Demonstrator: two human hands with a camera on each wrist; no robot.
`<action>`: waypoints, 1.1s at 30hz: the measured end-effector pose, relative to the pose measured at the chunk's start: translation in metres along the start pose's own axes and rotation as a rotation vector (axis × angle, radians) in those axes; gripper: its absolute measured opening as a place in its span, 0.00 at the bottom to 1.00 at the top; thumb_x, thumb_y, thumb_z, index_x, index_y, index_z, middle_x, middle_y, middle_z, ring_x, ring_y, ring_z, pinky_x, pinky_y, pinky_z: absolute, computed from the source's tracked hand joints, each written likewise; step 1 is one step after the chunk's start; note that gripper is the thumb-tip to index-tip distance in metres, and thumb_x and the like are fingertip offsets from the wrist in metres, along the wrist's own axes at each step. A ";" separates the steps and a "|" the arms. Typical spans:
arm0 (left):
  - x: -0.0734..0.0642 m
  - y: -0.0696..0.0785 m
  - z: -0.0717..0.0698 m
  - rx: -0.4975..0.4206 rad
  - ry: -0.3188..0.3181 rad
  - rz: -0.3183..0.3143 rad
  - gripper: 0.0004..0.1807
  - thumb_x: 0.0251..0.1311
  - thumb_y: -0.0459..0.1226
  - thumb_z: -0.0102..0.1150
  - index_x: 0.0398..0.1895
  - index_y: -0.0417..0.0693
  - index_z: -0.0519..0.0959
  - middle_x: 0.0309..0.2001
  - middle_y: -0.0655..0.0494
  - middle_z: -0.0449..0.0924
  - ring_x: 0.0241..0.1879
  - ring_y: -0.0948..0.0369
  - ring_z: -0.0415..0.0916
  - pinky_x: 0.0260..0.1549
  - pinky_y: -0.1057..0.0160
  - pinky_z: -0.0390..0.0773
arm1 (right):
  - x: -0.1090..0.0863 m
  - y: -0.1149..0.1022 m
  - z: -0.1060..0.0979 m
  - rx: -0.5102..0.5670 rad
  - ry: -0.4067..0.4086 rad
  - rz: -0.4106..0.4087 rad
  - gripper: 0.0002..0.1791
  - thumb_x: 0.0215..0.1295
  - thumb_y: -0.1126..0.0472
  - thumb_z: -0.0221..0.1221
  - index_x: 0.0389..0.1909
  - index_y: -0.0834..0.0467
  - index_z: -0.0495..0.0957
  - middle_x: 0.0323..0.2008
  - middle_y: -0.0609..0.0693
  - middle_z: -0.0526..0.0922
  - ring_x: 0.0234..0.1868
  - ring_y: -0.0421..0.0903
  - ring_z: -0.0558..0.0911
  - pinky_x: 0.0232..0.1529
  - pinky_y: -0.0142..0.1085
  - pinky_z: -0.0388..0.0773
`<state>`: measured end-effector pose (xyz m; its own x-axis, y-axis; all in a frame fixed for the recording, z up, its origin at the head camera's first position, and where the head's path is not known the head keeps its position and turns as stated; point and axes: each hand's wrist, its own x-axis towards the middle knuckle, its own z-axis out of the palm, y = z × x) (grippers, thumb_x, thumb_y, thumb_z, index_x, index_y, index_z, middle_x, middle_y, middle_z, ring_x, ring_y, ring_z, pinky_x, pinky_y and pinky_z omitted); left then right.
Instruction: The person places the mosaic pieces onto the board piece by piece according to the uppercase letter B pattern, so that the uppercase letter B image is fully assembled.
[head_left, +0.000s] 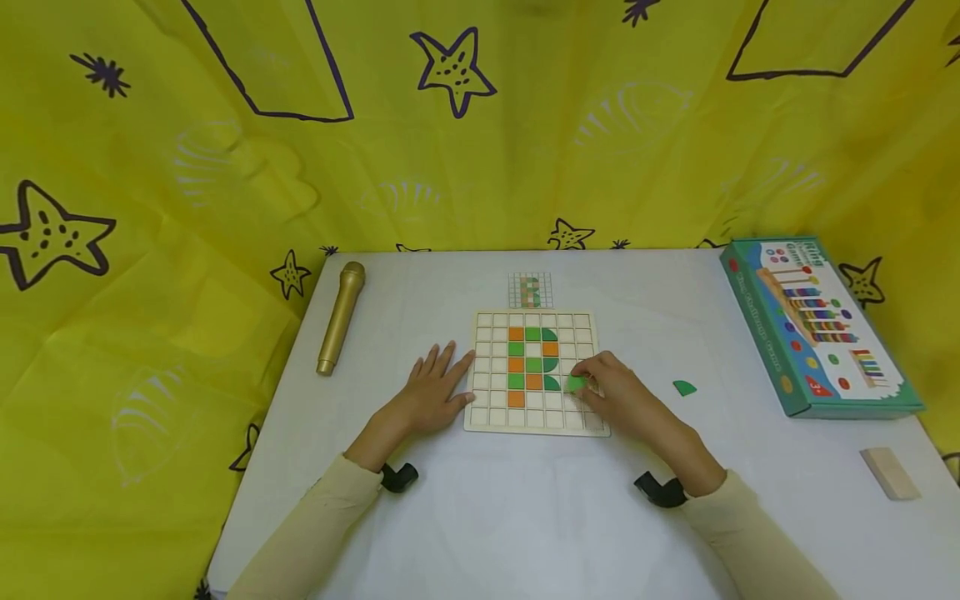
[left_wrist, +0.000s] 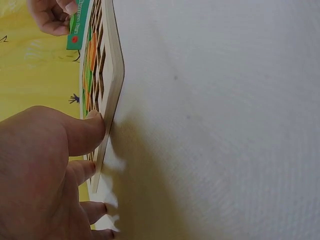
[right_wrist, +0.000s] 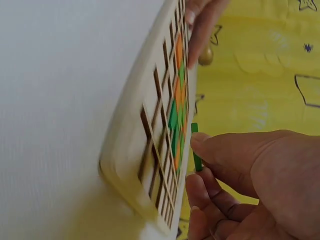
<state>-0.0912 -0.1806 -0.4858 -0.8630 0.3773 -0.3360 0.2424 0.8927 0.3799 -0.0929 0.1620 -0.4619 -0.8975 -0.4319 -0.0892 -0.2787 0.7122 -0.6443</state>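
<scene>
A wooden grid board [head_left: 491, 417] lies on the white table, with orange and green square tiles and several green quarter-round tiles set in its cells. My right hand [head_left: 621, 398] pinches a green tile [right_wrist: 196, 147] between thumb and fingers, just above the right part of the board. At the board's left edge, my left hand [head_left: 429, 396] lies with spread fingers, its thumb [left_wrist: 87, 132] touching the rim. Behind the board lies a small pattern card [head_left: 530, 290] printed with a similar orange and green figure. Right of my right hand, a green quarter-round tile [head_left: 684, 387] rests on the table.
A gold microphone [head_left: 342, 321] lies at the left of the table. On the right stand a green game box [head_left: 825, 329] and a small wooden block [head_left: 890, 473]. A yellow patterned cloth [head_left: 480, 167] hangs behind the table.
</scene>
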 end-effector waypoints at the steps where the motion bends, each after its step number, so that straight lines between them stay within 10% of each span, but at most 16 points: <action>1: 0.000 0.000 0.000 0.000 0.001 -0.001 0.40 0.81 0.57 0.43 0.88 0.59 0.45 0.87 0.44 0.32 0.85 0.40 0.27 0.80 0.35 0.37 | 0.001 -0.002 0.004 -0.002 -0.005 -0.018 0.14 0.72 0.67 0.65 0.56 0.65 0.81 0.52 0.59 0.79 0.52 0.56 0.82 0.57 0.54 0.79; 33: 0.000 0.003 -0.001 0.005 -0.005 -0.012 0.40 0.81 0.57 0.43 0.88 0.59 0.45 0.87 0.43 0.33 0.85 0.40 0.27 0.80 0.36 0.36 | -0.004 -0.011 0.033 -0.088 0.047 -0.154 0.08 0.67 0.68 0.70 0.45 0.57 0.88 0.46 0.50 0.80 0.47 0.50 0.81 0.47 0.45 0.74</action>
<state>-0.0911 -0.1786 -0.4839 -0.8637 0.3677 -0.3446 0.2342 0.8984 0.3714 -0.0752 0.1373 -0.4798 -0.8563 -0.5147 0.0425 -0.4410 0.6860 -0.5788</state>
